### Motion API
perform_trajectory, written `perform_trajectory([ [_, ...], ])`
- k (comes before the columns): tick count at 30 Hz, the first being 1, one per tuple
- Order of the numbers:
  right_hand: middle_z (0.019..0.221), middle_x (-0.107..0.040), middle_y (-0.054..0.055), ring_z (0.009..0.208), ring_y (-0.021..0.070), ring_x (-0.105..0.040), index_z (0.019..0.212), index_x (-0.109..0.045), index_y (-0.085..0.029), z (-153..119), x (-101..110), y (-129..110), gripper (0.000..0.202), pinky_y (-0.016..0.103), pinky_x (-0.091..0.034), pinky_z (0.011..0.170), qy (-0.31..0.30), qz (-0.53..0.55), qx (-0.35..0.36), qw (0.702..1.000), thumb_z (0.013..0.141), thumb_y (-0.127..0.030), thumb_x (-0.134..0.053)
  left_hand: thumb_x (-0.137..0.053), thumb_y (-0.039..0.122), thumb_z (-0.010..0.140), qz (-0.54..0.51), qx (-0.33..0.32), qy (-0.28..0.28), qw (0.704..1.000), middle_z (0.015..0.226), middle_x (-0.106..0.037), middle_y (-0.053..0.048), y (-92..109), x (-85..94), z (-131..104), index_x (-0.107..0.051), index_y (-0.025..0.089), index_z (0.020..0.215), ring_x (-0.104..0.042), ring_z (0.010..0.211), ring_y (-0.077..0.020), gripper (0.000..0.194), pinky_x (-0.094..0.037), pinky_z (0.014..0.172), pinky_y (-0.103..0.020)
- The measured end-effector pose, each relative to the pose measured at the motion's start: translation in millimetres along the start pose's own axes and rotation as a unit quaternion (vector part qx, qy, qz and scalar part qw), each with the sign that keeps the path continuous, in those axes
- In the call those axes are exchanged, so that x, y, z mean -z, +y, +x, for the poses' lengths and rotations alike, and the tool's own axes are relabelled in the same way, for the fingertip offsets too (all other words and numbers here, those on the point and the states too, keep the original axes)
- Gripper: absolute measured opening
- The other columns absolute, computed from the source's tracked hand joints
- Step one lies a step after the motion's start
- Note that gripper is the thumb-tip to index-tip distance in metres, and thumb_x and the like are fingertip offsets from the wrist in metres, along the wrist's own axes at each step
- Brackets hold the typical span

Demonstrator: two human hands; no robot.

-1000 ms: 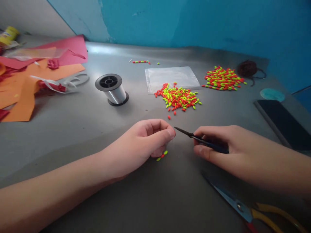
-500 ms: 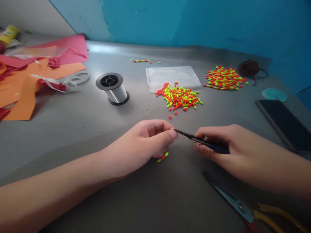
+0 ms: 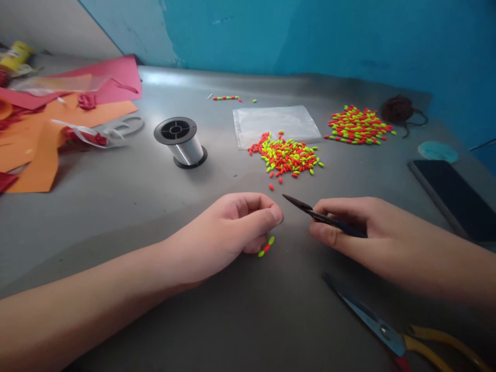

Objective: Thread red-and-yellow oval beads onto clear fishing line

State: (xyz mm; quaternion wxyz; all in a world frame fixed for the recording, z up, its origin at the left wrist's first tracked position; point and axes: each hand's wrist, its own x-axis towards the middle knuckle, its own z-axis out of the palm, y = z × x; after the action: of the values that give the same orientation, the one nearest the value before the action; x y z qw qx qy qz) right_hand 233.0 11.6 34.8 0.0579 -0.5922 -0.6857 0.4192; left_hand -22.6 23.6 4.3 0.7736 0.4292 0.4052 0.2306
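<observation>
The left hand (image 3: pixel 236 227) hovers over the middle of the gray surface (image 3: pixel 232 325), thumb and forefinger pressed together in a pinch grip. What lies between those fingertips is hidden. Three small beads (image 3: pixel 266 247), green, red and green in a slanting line, sit just below the left hand, beside its curled lower fingers; I cannot tell whether they touch the surface.

The right hand (image 3: pixel 375 222) has its grip clamped on the dark blue handles of the pliers (image 3: pixel 310 211). The pointed jaws look together and aim toward the left fingertips, near them but apart.

Beyond the hands lies a loose pile of red and green beads (image 3: pixel 289 157), partly over the front edge of a clear plastic bag (image 3: pixel 277 121). A second bead pile (image 3: pixel 360 125) is farther right, with a ball of dark yarn (image 3: pixel 397 109) beside it. A short row of beads (image 3: pixel 227 98) lies behind the bag. A spool (image 3: pixel 186 152) of clear line stands upright to the left. Orange paper (image 3: pixel 42 170) and pink paper (image 3: pixel 124 75) cover the far left. A round teal disc (image 3: pixel 437 152) and a phone (image 3: pixel 453 196) lie at the right, and scissors (image 3: pixel 383 330) with yellow handles rest nearer, below the right hand.
</observation>
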Motion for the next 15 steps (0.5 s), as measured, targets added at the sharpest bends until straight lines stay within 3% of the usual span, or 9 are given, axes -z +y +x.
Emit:
perform_trajectory([
  [5,0.104,-0.085,-0.002,0.086,0.025,-0.076,0.111,-0.08,-0.029,-4,-6,-1,0.02,0.028,-0.052,0.062,-0.038,-0.009,-0.007,0.999,0.098,-0.042,-0.07,-0.074,0.039,0.1,-0.011,-0.002,0.002,1.0,0.069,-0.046,0.005,1,-0.7,0,-0.063,0.019,0.088,-0.039,0.064,-0.0086,0.025,-0.031,0.06,-0.022],
  [15,0.103,-0.082,-0.006,0.09,0.022,-0.074,0.107,-0.076,-0.03,-3,-13,2,0.013,0.026,-0.052,0.069,-0.036,0.006,0.003,0.999,0.101,-0.039,-0.069,-0.073,0.031,0.099,0.001,-0.003,0.002,1.0,0.068,-0.047,0.005,1,-0.5,1,-0.061,0.019,0.086,-0.04,0.065,-0.0091,0.021,-0.03,0.06,-0.022],
])
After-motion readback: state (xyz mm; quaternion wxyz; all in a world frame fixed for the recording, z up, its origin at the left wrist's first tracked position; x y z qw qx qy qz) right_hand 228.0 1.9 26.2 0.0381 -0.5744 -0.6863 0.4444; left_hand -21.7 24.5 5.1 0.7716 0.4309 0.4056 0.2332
